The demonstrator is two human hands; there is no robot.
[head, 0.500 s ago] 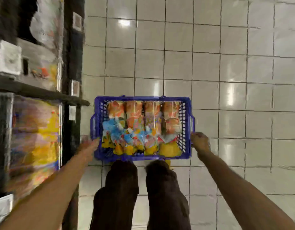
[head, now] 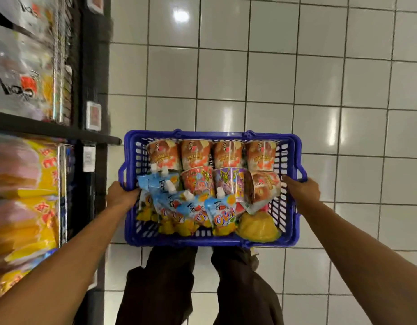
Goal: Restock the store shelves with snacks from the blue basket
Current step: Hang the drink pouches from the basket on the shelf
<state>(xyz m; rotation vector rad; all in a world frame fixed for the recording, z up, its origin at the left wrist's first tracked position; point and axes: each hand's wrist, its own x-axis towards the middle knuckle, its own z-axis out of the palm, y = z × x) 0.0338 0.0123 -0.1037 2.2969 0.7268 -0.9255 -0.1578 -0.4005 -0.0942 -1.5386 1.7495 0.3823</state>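
Note:
A blue basket [head: 209,241] is held above the tiled floor in front of my legs. It is full of snacks: a back row of orange-red cups [head: 165,154], more cups in the middle, several light-blue spouted pouches [head: 179,207] at the front left and a yellow pack [head: 257,227] at the front right. My left hand [head: 122,195] grips the basket's left rim. My right hand [head: 302,190] grips its right rim by the handle. Store shelves [head: 50,131] stand at the left.
The black shelves at the left hold silvery bags [head: 22,73] on the upper level and yellow-orange packs [head: 27,202] below, with price tags [head: 93,116] on the shelf post. White floor tiles [head: 273,78] spread ahead and to the right. My dark-trousered legs [head: 198,289] are below the basket.
Both hands have closed on the basket's side rims. The basket has come up closer to the camera and looks larger.

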